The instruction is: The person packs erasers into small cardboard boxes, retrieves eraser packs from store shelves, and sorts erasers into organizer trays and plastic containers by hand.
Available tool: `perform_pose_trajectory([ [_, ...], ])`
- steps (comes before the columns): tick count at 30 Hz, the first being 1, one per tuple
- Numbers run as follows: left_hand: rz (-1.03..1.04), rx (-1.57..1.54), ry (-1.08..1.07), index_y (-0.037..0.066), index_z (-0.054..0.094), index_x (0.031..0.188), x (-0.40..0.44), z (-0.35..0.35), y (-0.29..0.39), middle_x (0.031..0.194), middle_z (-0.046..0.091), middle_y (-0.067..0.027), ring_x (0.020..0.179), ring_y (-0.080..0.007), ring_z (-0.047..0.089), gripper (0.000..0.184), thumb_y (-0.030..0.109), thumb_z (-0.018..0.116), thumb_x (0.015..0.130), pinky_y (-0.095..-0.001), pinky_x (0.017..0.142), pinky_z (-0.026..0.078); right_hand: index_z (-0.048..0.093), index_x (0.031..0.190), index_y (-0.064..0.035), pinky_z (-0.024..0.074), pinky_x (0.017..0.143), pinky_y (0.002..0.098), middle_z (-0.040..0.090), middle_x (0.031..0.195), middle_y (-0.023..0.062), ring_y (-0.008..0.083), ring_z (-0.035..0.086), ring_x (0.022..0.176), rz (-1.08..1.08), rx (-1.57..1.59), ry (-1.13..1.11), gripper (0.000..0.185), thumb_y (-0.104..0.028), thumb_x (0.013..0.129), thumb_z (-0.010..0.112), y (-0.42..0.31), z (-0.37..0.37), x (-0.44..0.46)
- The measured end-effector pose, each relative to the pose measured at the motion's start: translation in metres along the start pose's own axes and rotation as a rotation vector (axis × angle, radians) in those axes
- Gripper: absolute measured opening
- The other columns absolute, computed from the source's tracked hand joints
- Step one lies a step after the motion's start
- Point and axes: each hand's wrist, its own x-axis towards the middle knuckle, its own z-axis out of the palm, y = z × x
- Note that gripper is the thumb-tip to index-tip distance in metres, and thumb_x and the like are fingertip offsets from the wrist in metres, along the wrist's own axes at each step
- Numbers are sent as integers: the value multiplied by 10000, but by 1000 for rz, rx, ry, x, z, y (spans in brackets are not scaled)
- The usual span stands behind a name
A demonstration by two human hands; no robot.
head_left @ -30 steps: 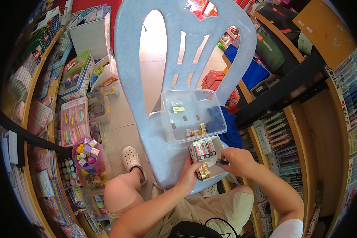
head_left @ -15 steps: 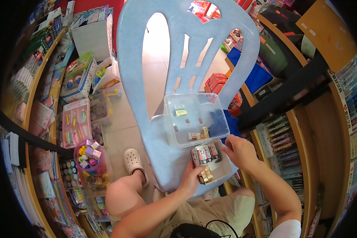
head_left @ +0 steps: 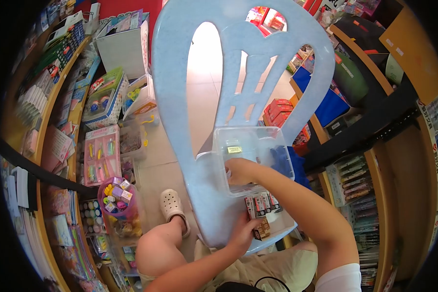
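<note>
Landmark is the clear bin (head_left: pixel 273 137), standing on the blue chair (head_left: pixel 208 197). Our right hand (head_left: pixel 244 172) is down inside it, near its left end, with the forearm crossing over its near rim. Fingers point down and left, bent; a pale sliver shows at the fingertips, but we can't tell if it is pinched or just lying there, nor how far the fingers are spread.

Our left hand (head_left: pixel 248 232) is below the bin, closed on the left side of the white box (head_left: pixel 285 221), thumb laid over by the gold packs (head_left: pixel 262 229). Far-side fingers are mostly hidden. The box sits just beside the bin's near edge, over the front of the seat, partly behind our right forearm. In it we see a row of black-and-white packs (head_left: pixel 261 204) at the bin end, gold packs nearest our thumb, bare bottom to the right.

Inside the bin, just beyond our right hand, a small gold packet (head_left: pixel 234 150) lies flat. Blue cloth (head_left: pixel 300 168) bunches at the bin's right side, partly seen through the wall. Well left of the bin: pink tray (head_left: pixel 102 132), purple tub (head_left: pixel 127 214). Red boxes (head_left: pixel 279 113) are beyond it.
</note>
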Motion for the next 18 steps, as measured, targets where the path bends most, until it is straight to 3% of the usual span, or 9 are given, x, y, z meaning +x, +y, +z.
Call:
perform_pose_trajectory([
  [3, -9, 5, -3, -18, 430, 1145, 3, -5, -4, 1080, 541, -95, 995, -170, 512, 370, 63, 532, 798, -291, 885, 391, 481, 1076, -28, 447, 830, 415, 612, 1003, 175, 333, 584, 973, 46, -104, 16, 532, -194, 632, 721, -9, 18, 14],
  [6, -6, -14, -10, -19, 421, 1152, 2, -3, -4, 1079, 536, -97, 992, -173, 510, 384, 68, 533, 796, -289, 883, 389, 511, 1035, -33, 444, 822, 417, 612, 992, 177, 343, 584, 948, 78, -102, 57, 459, -154, 637, 705, -2, 22, 25],
  [9, -13, -16, -20, -21, 418, 1155, 5, -10, -9, 1066, 535, -96, 990, -174, 509, 396, 73, 535, 788, -292, 881, 394, 528, 980, -37, 481, 721, 395, 614, 906, 163, 301, 619, 811, -93, -22, 206, 369, -120, 658, 688, 16, 7, 12],
  [12, -23, -26, -22, -22, 414, 1160, 4, -7, -5, 1055, 535, -96, 993, -170, 509, 405, 69, 530, 783, -298, 880, 401, 524, 1040, -53, 520, 584, 288, 573, 816, 95, 190, 619, 744, -7, 471, 120, 291, -78, 767, 622, 11, -26, -27],
  [15, -14, -34, -26, -22, 408, 1170, 0, 1, 1, 1053, 536, -95, 992, -167, 512, 411, 62, 517, 784, -303, 884, 402, 534, 993, -57, 524, 559, 257, 577, 876, 71, 148, 609, 642, -39, 778, 173, 221, -80, 788, 611, 17, -39, -65],
  [18, 22, -33, -37, -22, 398, 1182, 0, 4, 1, 1058, 540, -101, 967, -172, 540, 418, 59, 508, 788, -306, 855, 434, 522, 1067, -70, 544, 612, 251, 574, 948, 66, 159, 625, 702, 20, 941, 172, 222, -66, 847, 545, 14, -53, -109],
])
